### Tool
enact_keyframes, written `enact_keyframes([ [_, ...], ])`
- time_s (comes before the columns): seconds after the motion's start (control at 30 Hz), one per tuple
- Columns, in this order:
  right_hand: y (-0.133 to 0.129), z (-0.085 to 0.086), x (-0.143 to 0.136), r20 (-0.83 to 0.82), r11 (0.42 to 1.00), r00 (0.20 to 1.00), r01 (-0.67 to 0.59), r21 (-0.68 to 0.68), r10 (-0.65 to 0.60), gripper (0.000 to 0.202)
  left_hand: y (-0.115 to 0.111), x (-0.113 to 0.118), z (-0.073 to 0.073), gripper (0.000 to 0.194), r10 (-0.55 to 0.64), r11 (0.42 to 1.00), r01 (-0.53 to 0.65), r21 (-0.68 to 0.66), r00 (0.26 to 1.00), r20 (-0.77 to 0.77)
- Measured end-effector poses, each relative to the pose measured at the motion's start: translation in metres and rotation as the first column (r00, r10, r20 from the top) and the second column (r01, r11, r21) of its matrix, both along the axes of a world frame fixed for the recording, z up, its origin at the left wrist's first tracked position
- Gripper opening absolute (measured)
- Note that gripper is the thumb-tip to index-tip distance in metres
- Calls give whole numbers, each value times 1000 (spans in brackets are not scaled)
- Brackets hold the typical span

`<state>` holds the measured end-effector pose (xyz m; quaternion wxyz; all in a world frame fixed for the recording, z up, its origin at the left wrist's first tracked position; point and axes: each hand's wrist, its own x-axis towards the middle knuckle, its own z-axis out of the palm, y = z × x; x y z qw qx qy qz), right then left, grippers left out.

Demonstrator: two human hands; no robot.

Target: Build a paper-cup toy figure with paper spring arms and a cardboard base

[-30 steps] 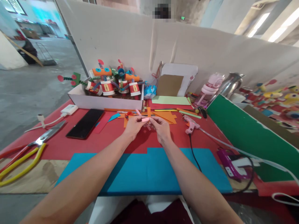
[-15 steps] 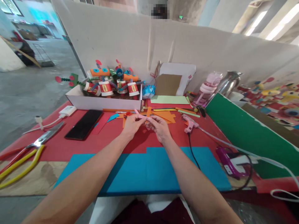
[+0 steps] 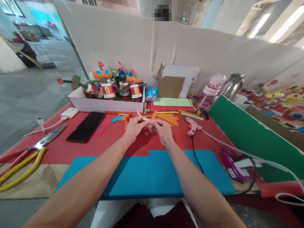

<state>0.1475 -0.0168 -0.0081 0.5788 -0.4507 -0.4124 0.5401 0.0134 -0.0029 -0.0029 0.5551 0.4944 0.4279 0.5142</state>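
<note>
Over the middle of the red tabletop (image 3: 114,145) both hands meet, fingertips nearly touching. My left hand (image 3: 134,129) is closed in a pinch on a narrow pink paper strip (image 3: 139,114), whose end sticks up past the thumb. My right hand (image 3: 164,129) pinches an orange paper strip (image 3: 154,114) where it meets the pink one. The strips cross between the fingers; whether they are joined is hidden. Orange paper pieces (image 3: 171,119) lie just beyond the hands, and a blue card sheet (image 3: 133,177) lies under the forearms.
To the left are a phone (image 3: 86,127), large shears (image 3: 40,145) and a white charger (image 3: 69,112). A white box (image 3: 106,105) holds several paper-cup figures. On the right are a pink glue gun (image 3: 193,126), a purple glue gun (image 3: 234,166) with cords, and a green board (image 3: 254,139).
The orange strip has tilted to the right and its upper end sits slightly lower. My right fingers have closed in around the crossing; my left hand is almost still.
</note>
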Motion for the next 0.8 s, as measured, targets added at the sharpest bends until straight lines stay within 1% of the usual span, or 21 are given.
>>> enact_keyframes([
  [0.17, 0, 0, -1, 10, 1000, 1000, 14, 5, -14, 24, -2, 2, 2, 23, 16, 1000, -15, -26, 999, 36],
  [0.33, -2, 1, -3, 66, 998, 997, 35, 45, -38, 21, -2, 2, 2, 25, -19, 999, 22, -42, 996, 86],
  [0.4, -3, 1, -4, 57, 999, 998, 39, 33, -41, 21, -1, 1, 0, 27, -49, 997, 54, -53, 994, 97],
  [0.5, -2, 0, -5, -3, 999, 999, 45, 11, -45, 24, 0, 1, -3, 31, -77, 995, 84, -61, 992, 100],
  [0.63, -2, -4, -7, -45, 999, 998, 45, 6, -45, 32, -1, 4, -5, 35, -54, 997, 59, -42, 992, 112],
  [0.8, -3, -6, -9, -72, 1000, 997, 22, -6, -22, 37, 3, 2, -10, 32, 13, 1000, -13, 23, 999, 39],
])
